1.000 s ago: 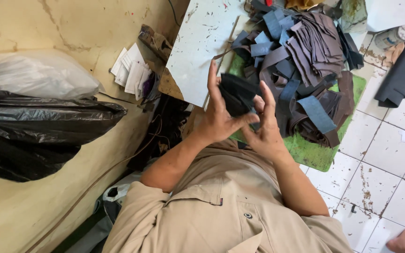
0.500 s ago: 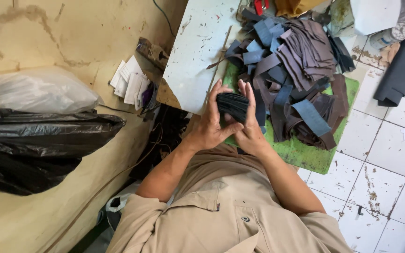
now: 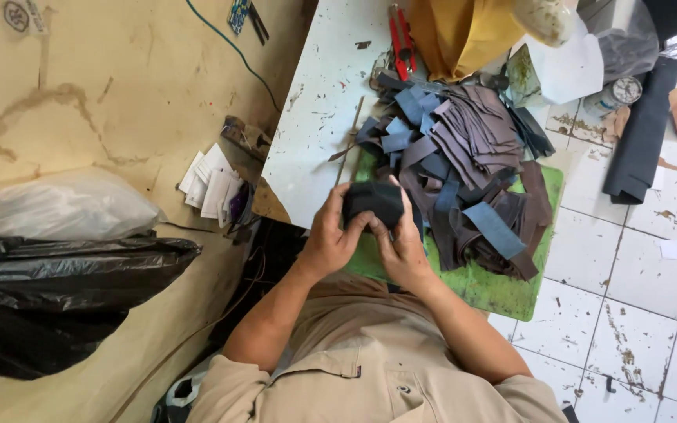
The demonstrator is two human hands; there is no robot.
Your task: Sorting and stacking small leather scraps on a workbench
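The dark piece of material (image 3: 373, 201) sits between both hands, raised just above the near edge of the green mat (image 3: 503, 286) and beside the heap of grey and blue strips (image 3: 464, 168) that covers most of that mat. It looks soft and light, something like thin leather or heavy cloth: it bends over the fingers instead of holding a flat shape, so it would likely fold or sag if taken by one corner alone. Its matt surface suggests little risk of slipping, and nothing about it seems fragile. The sensible places to hold it are its two outer edges, which is where the hands are. The left hand (image 3: 329, 235) wraps its left side, the thumb pressing on the near face and the fingers curled behind, so that grip is closed on the piece. The right hand (image 3: 403, 247) meets it from the other side, the thumb pinching the lower edge and the fingers reaching up along its right margin; this grip too is pressed onto the material rather than spread. Whether it is a single layer or several stacked together is hard to tell at this angle. A pale, paint-flecked table (image 3: 319, 125) lies just beyond the hands, with red-handled pliers (image 3: 401, 35) at its far end and a black plastic bag (image 3: 56, 301) well off to the left.
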